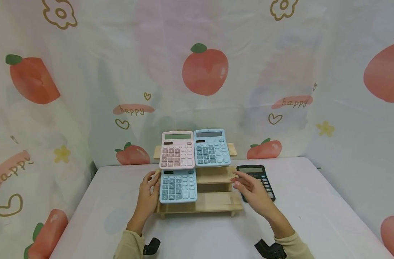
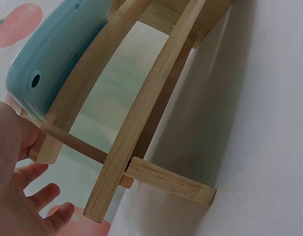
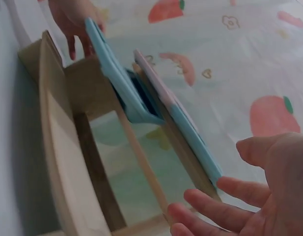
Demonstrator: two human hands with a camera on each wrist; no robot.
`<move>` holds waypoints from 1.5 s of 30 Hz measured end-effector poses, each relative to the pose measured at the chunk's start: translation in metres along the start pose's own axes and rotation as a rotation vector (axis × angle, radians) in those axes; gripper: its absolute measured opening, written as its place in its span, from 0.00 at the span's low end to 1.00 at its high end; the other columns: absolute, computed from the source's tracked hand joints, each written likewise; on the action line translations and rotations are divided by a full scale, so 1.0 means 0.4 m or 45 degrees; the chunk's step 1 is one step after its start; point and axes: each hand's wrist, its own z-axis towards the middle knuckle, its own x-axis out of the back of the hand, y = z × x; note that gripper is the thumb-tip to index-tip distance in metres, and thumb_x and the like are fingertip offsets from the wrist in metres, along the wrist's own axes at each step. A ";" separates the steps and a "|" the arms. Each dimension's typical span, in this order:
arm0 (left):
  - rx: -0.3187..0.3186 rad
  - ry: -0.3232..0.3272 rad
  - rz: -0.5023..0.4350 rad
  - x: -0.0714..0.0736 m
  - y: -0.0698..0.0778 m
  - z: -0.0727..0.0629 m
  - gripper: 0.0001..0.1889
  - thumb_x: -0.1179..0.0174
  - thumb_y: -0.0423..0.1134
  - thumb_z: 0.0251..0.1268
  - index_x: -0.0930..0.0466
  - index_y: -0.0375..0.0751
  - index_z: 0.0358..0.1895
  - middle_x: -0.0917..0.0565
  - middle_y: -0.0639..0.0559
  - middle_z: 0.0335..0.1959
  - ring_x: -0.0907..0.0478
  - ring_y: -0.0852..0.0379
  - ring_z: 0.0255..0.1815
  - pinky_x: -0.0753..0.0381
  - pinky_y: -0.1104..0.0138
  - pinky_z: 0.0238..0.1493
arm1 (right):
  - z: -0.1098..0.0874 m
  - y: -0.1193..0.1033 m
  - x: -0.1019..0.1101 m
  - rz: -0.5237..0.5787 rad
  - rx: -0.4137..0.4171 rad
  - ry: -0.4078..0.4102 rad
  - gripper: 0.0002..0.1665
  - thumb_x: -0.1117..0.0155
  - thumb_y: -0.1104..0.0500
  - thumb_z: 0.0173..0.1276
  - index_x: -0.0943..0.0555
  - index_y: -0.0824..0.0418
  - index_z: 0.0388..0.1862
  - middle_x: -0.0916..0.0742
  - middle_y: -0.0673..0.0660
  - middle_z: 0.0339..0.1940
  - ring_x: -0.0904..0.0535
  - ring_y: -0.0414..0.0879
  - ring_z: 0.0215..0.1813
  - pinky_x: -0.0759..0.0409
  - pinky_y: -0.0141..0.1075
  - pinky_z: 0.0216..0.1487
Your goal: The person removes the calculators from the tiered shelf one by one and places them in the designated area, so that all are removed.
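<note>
A tiered wooden rack (image 1: 216,204) stands on the table. On its top tier a pink calculator (image 1: 177,150) leans beside a blue calculator (image 1: 212,148). A second blue calculator (image 1: 179,186) leans on a lower tier at the left, just below the pink one. My left hand (image 1: 147,196) is at the rack's left end, next to this lower calculator; in the left wrist view its fingers (image 2: 45,196) are spread near a wooden rail's end. At the right end, my right hand (image 1: 253,192) hovers with loose fingers and nothing in them, partly covering a black calculator (image 1: 268,185).
The black calculator lies on the white-covered table (image 1: 197,237), close to the rack's right side. A printed cloth backdrop (image 1: 203,118) hangs behind and along both sides. Black straps (image 1: 151,246) are at both wrists.
</note>
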 end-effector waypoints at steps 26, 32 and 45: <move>-0.013 -0.008 -0.023 -0.004 -0.005 0.000 0.22 0.51 0.32 0.78 0.30 0.31 0.71 0.34 0.35 0.74 0.38 0.32 0.73 0.39 0.36 0.72 | -0.006 -0.013 -0.217 0.289 0.035 -0.344 0.37 0.46 0.60 0.79 0.45 0.60 0.82 0.19 0.74 0.63 0.18 0.65 0.61 0.20 0.26 0.55; -0.011 -0.011 -0.026 -0.002 -0.008 0.004 0.22 0.51 0.31 0.78 0.30 0.31 0.71 0.34 0.35 0.75 0.38 0.33 0.74 0.40 0.37 0.73 | 0.016 -0.023 -0.231 0.287 0.053 -0.350 0.39 0.45 0.57 0.79 0.48 0.60 0.82 0.21 0.75 0.65 0.16 0.63 0.57 0.16 0.33 0.53; -0.028 0.005 -0.036 -0.005 -0.010 0.004 0.22 0.50 0.30 0.76 0.29 0.31 0.70 0.33 0.33 0.73 0.37 0.30 0.73 0.40 0.36 0.72 | 0.056 -0.038 -0.261 0.373 0.058 -0.394 0.40 0.47 0.58 0.80 0.51 0.60 0.83 0.26 0.75 0.71 0.20 0.64 0.65 0.16 0.41 0.59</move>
